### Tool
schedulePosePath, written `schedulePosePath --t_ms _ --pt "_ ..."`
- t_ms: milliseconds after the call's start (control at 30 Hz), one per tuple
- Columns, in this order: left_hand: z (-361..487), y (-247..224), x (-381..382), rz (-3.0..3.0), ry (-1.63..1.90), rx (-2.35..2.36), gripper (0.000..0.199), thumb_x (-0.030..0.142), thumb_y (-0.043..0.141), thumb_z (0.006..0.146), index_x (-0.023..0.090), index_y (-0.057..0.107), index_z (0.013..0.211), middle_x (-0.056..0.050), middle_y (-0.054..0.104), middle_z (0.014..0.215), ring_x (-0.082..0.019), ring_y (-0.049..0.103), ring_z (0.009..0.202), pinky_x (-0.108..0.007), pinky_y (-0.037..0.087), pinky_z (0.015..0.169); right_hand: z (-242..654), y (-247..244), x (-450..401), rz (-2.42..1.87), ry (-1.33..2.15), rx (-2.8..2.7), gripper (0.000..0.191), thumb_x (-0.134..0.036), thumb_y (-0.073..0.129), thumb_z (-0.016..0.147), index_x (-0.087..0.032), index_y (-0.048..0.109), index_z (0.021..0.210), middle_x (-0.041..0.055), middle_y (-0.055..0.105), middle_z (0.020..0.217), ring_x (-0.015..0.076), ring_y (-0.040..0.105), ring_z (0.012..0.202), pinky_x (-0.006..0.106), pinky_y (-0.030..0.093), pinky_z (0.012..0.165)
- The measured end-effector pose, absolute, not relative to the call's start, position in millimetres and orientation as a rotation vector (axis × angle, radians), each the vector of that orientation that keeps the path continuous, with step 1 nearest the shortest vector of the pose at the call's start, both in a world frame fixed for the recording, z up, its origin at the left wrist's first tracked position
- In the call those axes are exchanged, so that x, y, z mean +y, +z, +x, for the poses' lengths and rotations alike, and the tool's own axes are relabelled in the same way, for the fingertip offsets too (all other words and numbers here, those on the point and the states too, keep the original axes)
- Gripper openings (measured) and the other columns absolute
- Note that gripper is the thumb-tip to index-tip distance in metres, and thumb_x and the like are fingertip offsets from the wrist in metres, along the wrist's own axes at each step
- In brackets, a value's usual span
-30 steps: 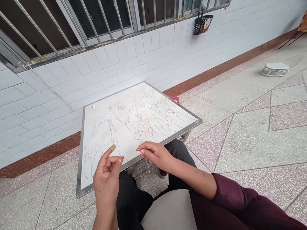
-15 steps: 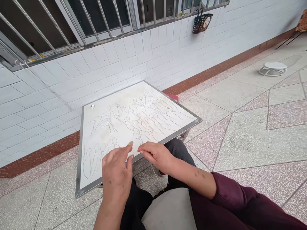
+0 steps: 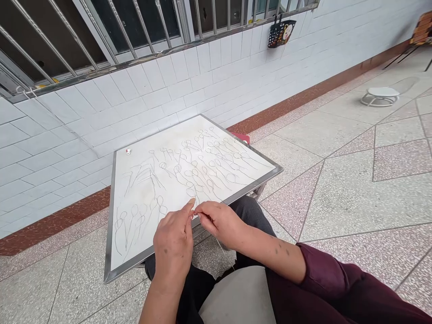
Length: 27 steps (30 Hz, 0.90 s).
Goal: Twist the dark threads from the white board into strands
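My right hand (image 3: pixel 224 222) is closed, pinching a thin wire (image 3: pixel 223 251) that trails down towards my lap. My left hand (image 3: pixel 173 236) meets it at the fingertips, with its thumb and forefinger closed on the wire's end. The exact point of contact is too small to make out. Both hands are over the near edge of a white table (image 3: pixel 158 135) with a metal rim. Many thin wires with looped ends (image 3: pixel 210 183) lie spread over it. Straighter wire lengths (image 3: pixel 140 173) lie in a bunch on the left side.
A small red and white item (image 3: pixel 128 151) sits at the table's far left corner. Behind is a tiled wall (image 3: pixel 229 90) with a barred window and a hanging black basket (image 3: pixel 281 33). A low white chair (image 3: pixel 381 95) stands on the floor to the right.
My left hand has moved right to my right hand, and its parted thumb and forefinger have closed. My right hand stays nearly in place, still pinching the wire.
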<state>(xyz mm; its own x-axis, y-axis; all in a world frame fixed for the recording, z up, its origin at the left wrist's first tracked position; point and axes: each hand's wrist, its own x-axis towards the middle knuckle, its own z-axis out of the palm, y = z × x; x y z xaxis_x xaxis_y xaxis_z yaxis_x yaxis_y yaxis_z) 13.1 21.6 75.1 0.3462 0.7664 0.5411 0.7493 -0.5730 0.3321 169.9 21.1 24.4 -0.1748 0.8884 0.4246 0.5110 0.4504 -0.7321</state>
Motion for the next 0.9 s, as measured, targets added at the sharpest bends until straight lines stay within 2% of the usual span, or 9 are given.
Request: schedulePosePath --t_ms 100,200,433,633,900 --pt "13.3 70.2 23.4 2.541 1.066 1.466 0.036 0.023 0.051 0.094 0.030 0.064 0.127 -0.001 0.077 0.089 -0.020 0.067 0.076 -0.033 0.050 0.073 169.2 25.0 20.2 -1.265 0.545 -1.811 0.013 -0.015 0.048 0.092 -0.019 0.059 0.098 0.0017 0.063 0.078 0.0153 0.056 0.069 0.027 0.042 0.065" --pt "12.6 65.2 25.3 2.556 1.059 1.466 0.043 0.021 0.051 0.093 0.032 0.059 0.133 0.000 0.077 0.089 -0.019 0.065 0.072 -0.034 0.049 0.074 169.2 24.1 20.3 -1.274 0.526 -1.813 0.010 -0.014 0.048 0.092 -0.019 0.056 0.095 0.0014 0.061 0.078 0.0149 0.054 0.067 0.026 0.040 0.063" --pt "12.7 59.8 29.8 2.663 1.094 1.382 0.046 0.016 0.049 0.093 0.031 0.055 0.137 0.001 0.077 0.089 -0.018 0.066 0.077 -0.040 0.044 0.096 167.5 21.4 21.2 -1.324 0.509 -1.806 0.009 -0.013 0.047 0.092 -0.019 0.053 0.094 0.0013 0.061 0.078 0.0151 0.055 0.068 0.025 0.039 0.062" --pt "14.8 56.5 29.6 2.611 1.087 1.437 0.042 0.018 0.047 0.094 0.029 0.059 0.133 0.000 0.077 0.084 -0.020 0.066 0.078 -0.042 0.042 0.098 165.0 19.4 21.4 -1.384 0.467 -1.814 0.007 -0.014 0.048 0.092 -0.019 0.052 0.092 0.0014 0.061 0.076 0.0149 0.054 0.066 0.025 0.037 0.060" --pt "14.7 51.1 31.2 2.485 1.108 1.437 0.040 0.022 0.049 0.093 0.030 0.063 0.129 -0.001 0.078 0.091 -0.022 0.068 0.082 -0.045 0.044 0.097 160.7 20.3 23.5 -1.477 0.326 -1.836 0.008 -0.018 0.048 0.093 -0.019 0.053 0.089 0.0035 0.062 0.075 0.0151 0.053 0.064 0.025 0.033 0.055"
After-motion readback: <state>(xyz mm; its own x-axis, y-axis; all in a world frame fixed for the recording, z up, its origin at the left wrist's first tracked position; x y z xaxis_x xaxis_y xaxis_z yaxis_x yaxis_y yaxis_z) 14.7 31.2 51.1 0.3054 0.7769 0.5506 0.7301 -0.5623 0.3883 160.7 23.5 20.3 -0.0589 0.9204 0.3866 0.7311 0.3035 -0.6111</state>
